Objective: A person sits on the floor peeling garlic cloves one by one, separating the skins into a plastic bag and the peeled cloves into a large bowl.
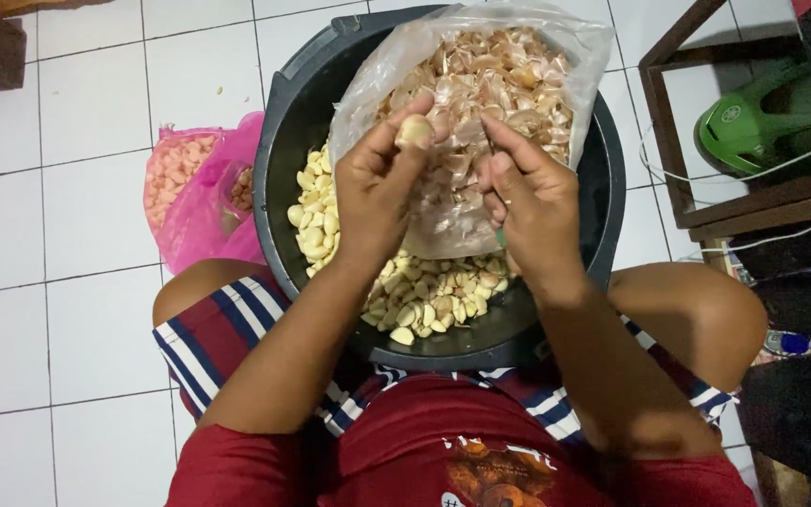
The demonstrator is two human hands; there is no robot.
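Observation:
My left hand [379, 192] pinches a garlic clove [414, 130] between thumb and fingers, over a black round basin [279, 141]. My right hand [535, 202] is beside it, fingers bent toward the clove; a small greenish thing peeks out under the palm, too hidden to identify. Both hands hover above a clear plastic bag [443, 225] full of dry garlic skins [509, 80], which rests inside the basin. Peeled garlic cloves [316, 216] lie heaped in the basin's left and near part.
A pink plastic bag [194, 202] with small pale pieces lies on the white tiled floor [58, 216] left of the basin. A dark wooden frame [673, 178] with a green helmet-like object [753, 117] and white cables stands at right. My knees flank the basin.

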